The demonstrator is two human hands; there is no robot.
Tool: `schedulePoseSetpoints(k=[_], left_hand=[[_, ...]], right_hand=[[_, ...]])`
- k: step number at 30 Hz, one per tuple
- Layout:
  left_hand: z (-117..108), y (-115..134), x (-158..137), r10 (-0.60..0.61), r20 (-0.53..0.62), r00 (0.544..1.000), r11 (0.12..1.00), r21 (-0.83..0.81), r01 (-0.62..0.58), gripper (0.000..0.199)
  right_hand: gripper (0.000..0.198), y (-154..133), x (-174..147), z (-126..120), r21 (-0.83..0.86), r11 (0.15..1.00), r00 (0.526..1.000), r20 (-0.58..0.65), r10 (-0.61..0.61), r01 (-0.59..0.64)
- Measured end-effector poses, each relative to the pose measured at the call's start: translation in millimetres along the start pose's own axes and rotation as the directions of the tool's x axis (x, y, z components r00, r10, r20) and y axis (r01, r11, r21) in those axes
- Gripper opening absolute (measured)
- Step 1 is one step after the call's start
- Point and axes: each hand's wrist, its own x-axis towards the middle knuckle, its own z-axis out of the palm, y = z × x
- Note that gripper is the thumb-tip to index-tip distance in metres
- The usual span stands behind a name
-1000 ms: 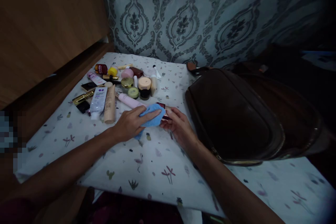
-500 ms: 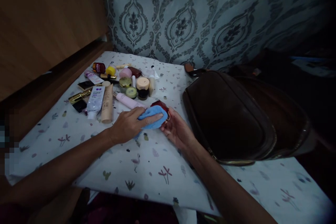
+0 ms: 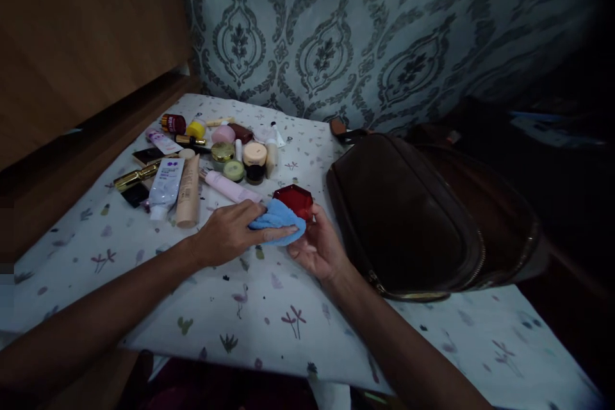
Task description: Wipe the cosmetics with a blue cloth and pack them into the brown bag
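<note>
A folded blue cloth (image 3: pixel 277 223) is gripped in my left hand (image 3: pixel 225 232), its fingers stretched along the top. The cloth presses against the near side of a dark red, faceted compact-like case (image 3: pixel 294 200). My right hand (image 3: pixel 319 245) holds that case by its right and lower edge, thumb uppermost; the cloth covers part of it. Just beyond my left hand lies a pale pink tube (image 3: pixel 231 187). Left of it are a beige tube (image 3: pixel 188 192) and a white tube with purple print (image 3: pixel 166 187).
A brown leather bag (image 3: pixel 408 218) stands close on the right, its zip partly open. Several jars and bottles, among them a peach-lidded jar (image 3: pixel 254 160), cluster at the back left of the patterned tablecloth (image 3: pixel 250 327). A wooden cabinet (image 3: pixel 86 32) borders the left.
The red case has turned so more of its broad faceted face shows. The cloth has slid towards its near edge. The whole view has shifted slightly.
</note>
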Motion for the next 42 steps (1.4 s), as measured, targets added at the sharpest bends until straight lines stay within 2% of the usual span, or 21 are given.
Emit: schedulePoseSetpoints(k=[3, 6, 12, 16, 21, 28, 31, 37, 42], left_hand=[[0.2, -1.5, 0.1, -0.009, -0.028, 1.000, 1.000, -0.028, 0.008, 0.051], [2.4, -4.7, -1.7, -0.041, -0.042, 0.998, 0.998, -0.039, 0.040, 0.051], [7.9, -0.9, -5.7, -0.101, 0.008, 0.995, 0.980, -0.173, 0.100, 0.058], [7.4, 4.9, -5.8, -0.167, 0.018, 0.986, 0.945, -0.283, 0.165, 0.059], [4.8, 8.8, -5.8, -0.258, 0.086, 0.962, 0.856, -0.442, 0.269, 0.059], [2.4, 10.7, -2.2, -0.359, 0.152, 0.921, 0.697, -0.612, 0.373, 0.059], [-0.8, 10.5, 0.7, -0.357, 0.165, 0.919, 0.712, -0.588, 0.383, 0.059], [-3.8, 12.0, -0.5, -0.283, 0.129, 0.951, 0.842, -0.442, 0.310, 0.060], [-0.3, 11.3, -2.1, -0.344, 0.109, 0.933, 0.802, -0.483, 0.352, 0.060]], right_hand=[[0.022, 1.7, -2.5, 1.7, 0.064, 0.998, 0.999, 0.042, -0.008, 0.005], [0.028, 1.1, -5.9, 5.3, 0.049, 0.999, 0.998, 0.064, -0.010, 0.007], [0.040, 0.5, -9.3, 9.1, 0.006, 1.000, 0.999, -0.015, -0.028, 0.029], [0.040, 2.4, -10.0, 10.6, -0.083, 0.997, 1.000, 0.000, -0.006, 0.006], [0.038, 1.9, -8.8, 14.8, -0.137, 0.990, 0.999, 0.013, -0.031, 0.033], [0.030, 0.2, -3.4, 15.3, -0.150, 0.977, 0.983, -0.077, -0.164, 0.151], [0.026, 2.8, -2.2, 17.1, -0.197, 0.953, 0.963, -0.094, -0.253, 0.231], [0.028, 6.8, -1.9, 21.1, -0.336, 0.883, 0.929, -0.053, -0.366, 0.329], [0.036, 9.8, -3.0, 24.0, -0.495, 0.781, 0.901, 0.009, -0.433, 0.380]])
